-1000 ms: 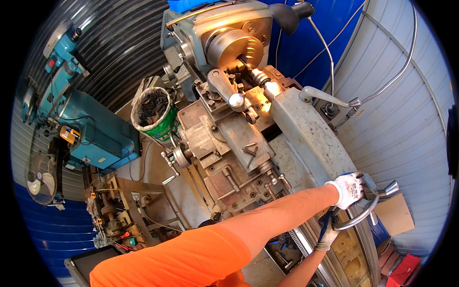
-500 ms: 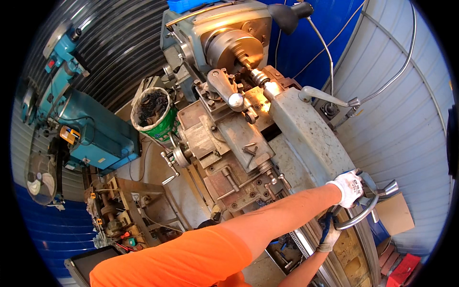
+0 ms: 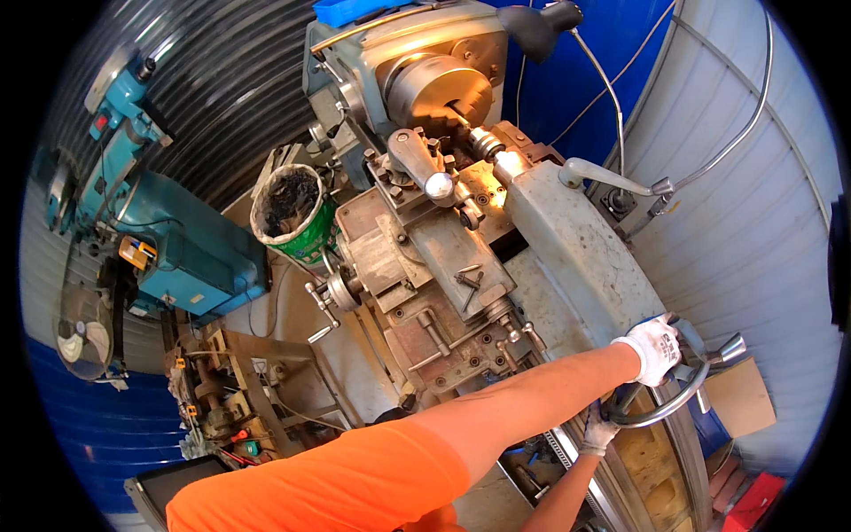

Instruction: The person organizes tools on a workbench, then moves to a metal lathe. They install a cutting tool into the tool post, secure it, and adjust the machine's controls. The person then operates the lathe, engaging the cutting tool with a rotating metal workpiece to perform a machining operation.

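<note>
My left hand, in a white glove, is closed around the upper part of the metal handwheel at the near end of the lathe's tailstock. Lower down, my gloved right hand is at the wheel's left side; its fingers curl around the rim and are partly hidden. A drill chuck sticks out of the tailstock's far end. It points a drill bit at the large round lathe chuck, lit by a lamp.
A tool post and the cross slide carry loose wrenches. Left of the lathe stand a green bucket of dark swarf and a teal machine. A cardboard box and a red box lie at right.
My right hand has shifted up and slightly left at the handwheel, whose rim has turned. The lathe chuck's face shows a different position. The whole view has shifted slightly.
</note>
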A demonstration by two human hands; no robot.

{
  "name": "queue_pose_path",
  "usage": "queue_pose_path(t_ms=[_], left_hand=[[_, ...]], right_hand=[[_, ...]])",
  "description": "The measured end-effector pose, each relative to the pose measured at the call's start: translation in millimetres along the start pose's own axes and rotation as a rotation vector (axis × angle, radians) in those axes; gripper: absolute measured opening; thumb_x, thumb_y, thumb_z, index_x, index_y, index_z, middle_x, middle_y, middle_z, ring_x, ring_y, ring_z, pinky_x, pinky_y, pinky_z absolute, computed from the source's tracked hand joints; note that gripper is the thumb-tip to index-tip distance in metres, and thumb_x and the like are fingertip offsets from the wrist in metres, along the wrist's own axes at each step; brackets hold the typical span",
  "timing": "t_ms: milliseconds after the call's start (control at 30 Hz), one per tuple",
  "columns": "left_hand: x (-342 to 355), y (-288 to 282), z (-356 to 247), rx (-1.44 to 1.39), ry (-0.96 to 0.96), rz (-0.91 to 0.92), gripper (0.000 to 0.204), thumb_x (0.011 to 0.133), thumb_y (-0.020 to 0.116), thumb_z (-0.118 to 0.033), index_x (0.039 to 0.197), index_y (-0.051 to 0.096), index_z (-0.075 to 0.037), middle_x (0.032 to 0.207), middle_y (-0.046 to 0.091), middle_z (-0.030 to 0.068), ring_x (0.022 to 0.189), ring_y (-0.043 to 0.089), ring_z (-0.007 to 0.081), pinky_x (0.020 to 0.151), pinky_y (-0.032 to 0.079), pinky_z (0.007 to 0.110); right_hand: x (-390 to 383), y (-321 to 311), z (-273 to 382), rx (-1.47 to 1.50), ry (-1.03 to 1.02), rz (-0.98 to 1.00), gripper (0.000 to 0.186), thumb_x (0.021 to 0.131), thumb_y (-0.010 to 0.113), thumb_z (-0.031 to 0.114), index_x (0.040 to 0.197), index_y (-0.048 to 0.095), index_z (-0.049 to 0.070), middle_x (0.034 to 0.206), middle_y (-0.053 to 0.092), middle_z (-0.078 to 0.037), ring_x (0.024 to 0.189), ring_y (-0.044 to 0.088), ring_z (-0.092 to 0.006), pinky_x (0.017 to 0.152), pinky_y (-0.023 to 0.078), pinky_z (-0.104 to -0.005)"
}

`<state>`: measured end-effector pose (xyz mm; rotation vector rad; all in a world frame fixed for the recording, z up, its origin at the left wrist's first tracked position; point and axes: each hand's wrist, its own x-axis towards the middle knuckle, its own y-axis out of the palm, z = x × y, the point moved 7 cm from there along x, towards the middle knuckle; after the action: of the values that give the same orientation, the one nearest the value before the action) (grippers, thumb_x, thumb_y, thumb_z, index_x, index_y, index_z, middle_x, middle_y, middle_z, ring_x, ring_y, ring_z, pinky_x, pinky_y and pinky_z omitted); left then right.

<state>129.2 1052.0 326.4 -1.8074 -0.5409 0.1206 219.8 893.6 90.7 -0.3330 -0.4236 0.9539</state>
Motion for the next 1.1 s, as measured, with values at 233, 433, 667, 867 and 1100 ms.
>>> queue_pose_path(t_ms=[233,433,667,867,1100], left_hand=[[-2.1,0.4,0.2,0.011,0.027,-0.036,0.032,0.075,0.061,-0.043,0.083,0.068,-0.013,0.082,0.07,0.0049,0.098,0.062,0.0221,0.11,0.03,0.044],[0.2,5.3,0.8,0.011,0.038,-0.033,0.03,0.078,0.06,-0.041,0.086,0.068,-0.014,0.085,0.069,0.004,0.1,0.061,0.0217,0.112,0.027,0.046],[-2.3,2.1,1.2,0.017,0.026,-0.012,0.028,0.076,0.062,-0.039,0.085,0.069,-0.014,0.087,0.07,0.0036,0.101,0.061,0.0216,0.111,0.029,0.046],[-2.3,-0.2,0.7,0.023,0.027,-0.023,0.03,0.075,0.064,-0.041,0.085,0.073,-0.014,0.089,0.072,0.0037,0.101,0.063,0.0222,0.108,0.034,0.044],[-2.3,1.5,1.7,0.023,0.028,-0.041,0.03,0.074,0.065,-0.04,0.088,0.07,-0.014,0.089,0.071,0.0037,0.103,0.062,0.0221,0.11,0.031,0.044]], right_hand=[[19.4,7.8,-3.4,0.061,-0.103,-0.01,0.046,0.09,0.065,0.012,0.129,0.048,-0.007,0.125,0.058,-0.019,0.112,0.057,-0.029,0.097,0.045,-0.0417],[17.9,8.3,-6.3,0.248,0.004,0.088,0.043,0.09,0.063,0.006,0.129,0.048,-0.007,0.122,0.059,-0.017,0.109,0.058,-0.0252,0.094,0.048,-0.0382],[14.8,4.8,-4.7,0.243,0.019,0.039,0.04,0.09,0.061,0.001,0.127,0.05,-0.006,0.113,0.062,-0.013,0.093,0.061,-0.0207,0.081,0.051,-0.0339],[11.3,1.5,-13.1,0.333,0.132,0.052,0.043,0.089,0.061,0.0,0.129,0.048,-0.007,0.116,0.06,-0.014,0.099,0.06,-0.0233,0.086,0.05,-0.0354],[6.3,-1.4,29.3,0.383,0.244,0.018,0.039,0.087,0.062,-0.001,0.123,0.049,-0.007,0.116,0.058,-0.015,0.093,0.061,-0.0223,0.083,0.052,-0.0356]])
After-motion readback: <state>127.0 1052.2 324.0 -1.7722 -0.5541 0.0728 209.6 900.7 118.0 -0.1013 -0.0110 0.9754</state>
